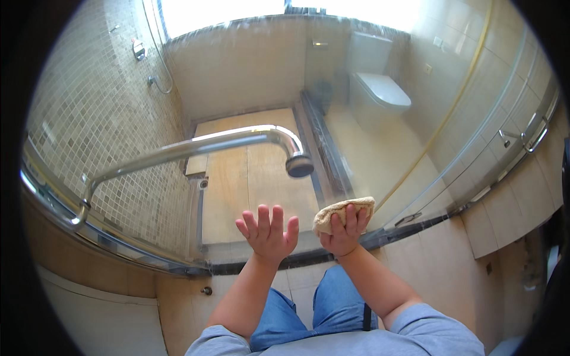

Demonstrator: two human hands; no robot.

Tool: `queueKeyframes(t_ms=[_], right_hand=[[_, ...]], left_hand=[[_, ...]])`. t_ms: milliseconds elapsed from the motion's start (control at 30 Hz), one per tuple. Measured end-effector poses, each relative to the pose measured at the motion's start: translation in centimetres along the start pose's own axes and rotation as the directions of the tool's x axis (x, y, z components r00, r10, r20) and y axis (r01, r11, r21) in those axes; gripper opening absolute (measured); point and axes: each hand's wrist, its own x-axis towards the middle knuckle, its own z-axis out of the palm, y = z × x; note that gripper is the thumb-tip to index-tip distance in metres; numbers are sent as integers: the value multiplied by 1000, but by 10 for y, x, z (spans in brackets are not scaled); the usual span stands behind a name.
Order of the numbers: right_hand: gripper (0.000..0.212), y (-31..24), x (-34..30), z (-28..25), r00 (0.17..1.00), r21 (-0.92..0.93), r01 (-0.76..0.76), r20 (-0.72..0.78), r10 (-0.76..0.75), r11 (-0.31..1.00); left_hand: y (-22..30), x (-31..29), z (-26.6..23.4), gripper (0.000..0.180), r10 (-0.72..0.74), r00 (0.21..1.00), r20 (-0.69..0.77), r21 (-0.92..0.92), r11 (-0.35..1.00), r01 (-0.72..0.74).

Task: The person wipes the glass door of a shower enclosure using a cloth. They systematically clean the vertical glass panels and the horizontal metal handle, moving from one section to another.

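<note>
My left hand (268, 234) is raised with its fingers spread, holding nothing. Whether it touches the shower glass cannot be made out. In my right hand (341, 237) is a folded beige cloth (330, 212), gripped with the fingers over it. The cloth is held up close to the clear glass panel, and I cannot tell if it presses on it. Above and left of my hands, a chrome bar handle (208, 142) runs along the glass and bends at its right end into a round fitting (299, 166).
Behind the glass are a mosaic-tiled wall (113, 124), a hand-shower holder (152, 80) and a white toilet (380, 92). A dark sill (237, 265) runs along the floor before my knees. At right, a metal towel bar (537, 136) and a pale cabinet (522, 207) stand.
</note>
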Motion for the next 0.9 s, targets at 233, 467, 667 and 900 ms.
queueKeyframes(t_ms=[233, 467, 667, 900], right_hand=[[46, -9, 22, -16, 998, 37, -51, 41, 50, 998], [53, -14, 129, -29, 982, 68, -94, -157, 104, 993], [61, -24, 67, -9, 988, -14, -90, -126, 87, 996], [50, -19, 38, -7, 997, -18, 82, 14, -82, 996]], left_hand=[[7, -13, -5, 66, -73, 997, 40, -70, 995, 76], [-18, 38, -27, 63, -148, 988, -46, 32, 988, 149], [-14, 31, -8, 61, -116, 984, -138, 85, 988, 128], [-18, 30, -1, 62, -87, 988, -125, 117, 988, 102]])
